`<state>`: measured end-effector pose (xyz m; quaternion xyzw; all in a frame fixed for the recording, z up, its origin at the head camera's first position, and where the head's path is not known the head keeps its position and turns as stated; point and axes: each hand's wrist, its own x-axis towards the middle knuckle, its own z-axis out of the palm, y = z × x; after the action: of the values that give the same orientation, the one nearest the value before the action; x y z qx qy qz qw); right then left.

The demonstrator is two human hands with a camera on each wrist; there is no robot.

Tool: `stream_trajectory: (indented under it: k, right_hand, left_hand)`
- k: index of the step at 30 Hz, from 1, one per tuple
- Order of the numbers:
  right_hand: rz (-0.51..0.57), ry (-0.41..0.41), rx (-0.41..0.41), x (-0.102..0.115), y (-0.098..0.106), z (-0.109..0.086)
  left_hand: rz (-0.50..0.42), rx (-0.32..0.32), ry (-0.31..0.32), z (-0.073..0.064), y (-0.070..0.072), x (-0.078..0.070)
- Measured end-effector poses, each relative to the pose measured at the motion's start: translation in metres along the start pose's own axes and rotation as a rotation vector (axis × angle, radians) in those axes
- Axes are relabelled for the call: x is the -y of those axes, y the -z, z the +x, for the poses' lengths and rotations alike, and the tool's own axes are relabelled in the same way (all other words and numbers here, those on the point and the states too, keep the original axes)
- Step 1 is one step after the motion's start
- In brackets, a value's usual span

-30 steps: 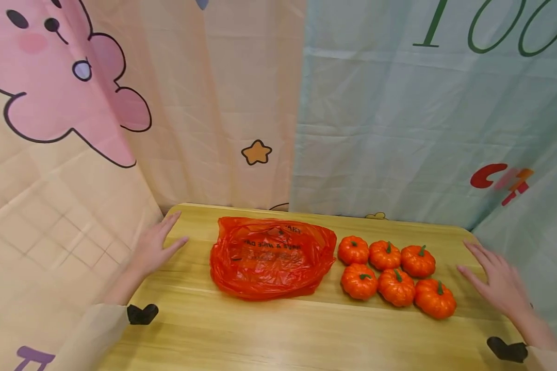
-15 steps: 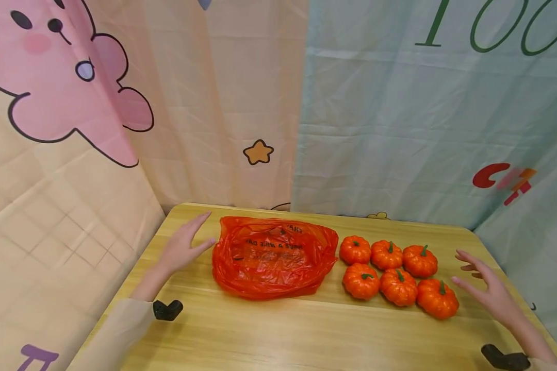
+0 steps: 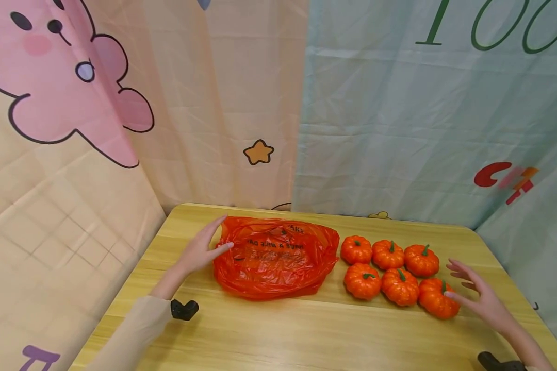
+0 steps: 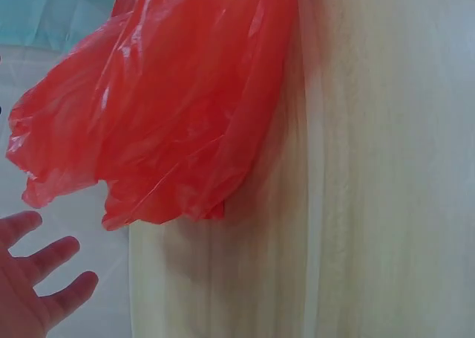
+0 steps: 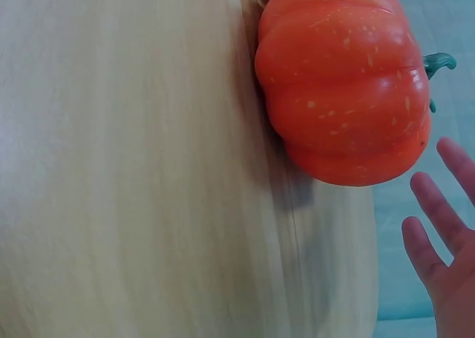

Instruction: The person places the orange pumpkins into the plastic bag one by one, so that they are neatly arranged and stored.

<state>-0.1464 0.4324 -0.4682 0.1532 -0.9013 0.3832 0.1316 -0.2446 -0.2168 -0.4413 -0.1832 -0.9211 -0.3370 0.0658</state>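
Observation:
A crumpled red plastic bag (image 3: 276,268) with dark printing lies on the wooden table, its mouth spread open. At its left edge my left hand (image 3: 196,253) hovers with fingers extended and thumb apart; whether it touches the bag is hard to tell. The left wrist view shows a gap between the fingertips (image 4: 63,256) and the bag (image 4: 171,108). Several small orange pumpkins with green stems stand in two rows right of the bag. My right hand (image 3: 485,300), fingers loosely spread, is beside the nearest right pumpkin (image 3: 438,300). In the right wrist view that pumpkin (image 5: 345,85) looks untouched.
The light wooden table (image 3: 278,337) has its back edge against printed curtains (image 3: 380,129). Another curtain (image 3: 51,221) borders it on the left. Other pumpkins (image 3: 362,281) sit close together between the bag and my right hand.
My left hand has moved right, from the table's left edge to the bag. My right hand has shifted left and slightly down toward the nearest pumpkin. Bag and pumpkins have stayed put.

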Motion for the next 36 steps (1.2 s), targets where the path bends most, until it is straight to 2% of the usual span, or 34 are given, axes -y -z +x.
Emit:
stream_trajectory:
  k: [12,17,23,29,36]
  right_hand:
    - [0.033,0.011,0.024,-0.009,-0.009,-0.008]
    - [0.047,-0.014,0.047,-0.012,-0.012,-0.009]
    - [0.041,-0.050,0.075,-0.011,-0.017,-0.011]
    - [0.036,-0.124,0.108,-0.006,-0.023,-0.015]
    - [0.000,-0.171,0.106,-0.006,-0.025,-0.016]
  left_hand:
    - [-0.092,0.065,0.062,-0.002,-0.014,0.005]
    - [-0.149,0.079,0.082,-0.004,-0.019,0.010]
    - [-0.191,0.078,0.064,-0.006,-0.025,0.014]
    - [-0.200,0.052,0.039,-0.009,-0.028,0.018]
    - [-0.220,0.046,0.010,-0.008,-0.030,0.023]
